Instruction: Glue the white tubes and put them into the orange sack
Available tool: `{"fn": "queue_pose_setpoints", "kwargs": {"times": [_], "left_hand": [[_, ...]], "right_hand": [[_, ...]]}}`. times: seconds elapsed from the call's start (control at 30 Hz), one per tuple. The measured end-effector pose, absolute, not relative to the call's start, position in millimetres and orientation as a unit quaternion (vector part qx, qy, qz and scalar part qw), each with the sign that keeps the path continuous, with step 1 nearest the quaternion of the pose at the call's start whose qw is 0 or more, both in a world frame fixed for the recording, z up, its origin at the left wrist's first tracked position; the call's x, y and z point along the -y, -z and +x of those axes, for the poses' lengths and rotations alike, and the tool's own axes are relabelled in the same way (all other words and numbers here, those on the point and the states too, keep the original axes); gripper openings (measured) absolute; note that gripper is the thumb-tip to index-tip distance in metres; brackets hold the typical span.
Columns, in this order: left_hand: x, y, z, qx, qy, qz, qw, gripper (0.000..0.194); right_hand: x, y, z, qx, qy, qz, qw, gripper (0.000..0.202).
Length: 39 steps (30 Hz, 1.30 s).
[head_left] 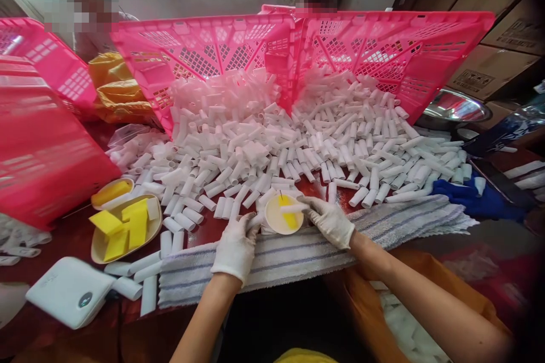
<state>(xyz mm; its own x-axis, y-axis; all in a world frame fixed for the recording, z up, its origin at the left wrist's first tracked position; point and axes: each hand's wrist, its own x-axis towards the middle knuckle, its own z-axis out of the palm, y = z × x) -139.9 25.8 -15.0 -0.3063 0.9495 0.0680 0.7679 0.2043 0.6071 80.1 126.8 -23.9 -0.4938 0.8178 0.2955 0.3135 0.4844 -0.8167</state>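
White tubes, bagged: pale pieces (404,320), blurred, lie in an orange-brown bag (364,300) low beside the person; whether these are finished, I cannot tell.
Left hand: gloved hand (236,247) at the bowl's left side, fingers drawn together; what it pinches, if anything, is unclear.
Right hand: gloved hand (332,221) clamped on one white tube (293,209).
Held tube: slim, plain, roughly level over the small bowl (272,222), in front of or against a yellow piece (291,220); this one seems mid-handling.
Striped towel: spread (298,255) beneath the hands along the counter (63,241).
Loose tubes: a big heap (272,142) beyond the bowl, short, hollow, matte white, lying every way; probably much is left, though nothing marks handled from unhandled.
Pink baskets: tipped (204,48) behind the heap, tubes spread from their mouths.
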Motion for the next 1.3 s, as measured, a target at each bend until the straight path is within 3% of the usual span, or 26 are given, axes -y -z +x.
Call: {"fn": "queue_pose_setpoints", "kwargs": {"times": [0.17, 0.37, 0.47, 0.6, 0.77, 0.9, 0.97, 1.07, 1.2, 1.3], "left_hand": [[-28, 15, -140, -0.753, -0.362, 0.509, 0.207, 0.031], [-29, 6, -132, -0.725, -0.425, 0.436, 0.322, 0.036], [-30, 2, -128, -0.717, -0.433, 0.442, 0.321, 0.035], [-30, 5, -126, -0.711, -0.444, 0.440, 0.323, 0.035], [-29, 8, -126, -0.679, -0.474, 0.428, 0.363, 0.035], [-28, 2, -122, -0.670, -0.478, 0.418, 0.385, 0.037], [-29, -1, -115, -0.650, -0.481, 0.416, 0.416, 0.039], [-29, -3, -104, -0.611, -0.482, 0.434, 0.454, 0.039], [-23, -9, -97, -0.600, -0.457, 0.490, 0.436, 0.033], [-18, -14, -95, -0.598, -0.423, 0.542, 0.411, 0.031]], "right_hand": [[-123, 29, 86, 0.827, -0.292, -0.308, 0.369, 0.019], [-115, 30, 85, 0.806, -0.313, -0.335, 0.374, 0.026], [-112, 31, 84, 0.828, -0.261, -0.306, 0.391, 0.018], [-110, 30, 84, 0.824, -0.241, -0.319, 0.402, 0.024], [-102, 25, 87, 0.862, -0.203, -0.292, 0.362, 0.015], [-92, 17, 90, 0.784, -0.344, -0.329, 0.399, 0.012], [-89, 12, 89, 0.676, -0.466, -0.374, 0.432, 0.022], [-90, 4, 86, 0.568, -0.577, -0.428, 0.401, 0.034], [-93, -8, 87, 0.567, -0.596, -0.447, 0.352, 0.039], [-88, -14, 93, 0.635, -0.546, -0.437, 0.329, 0.034]]}}
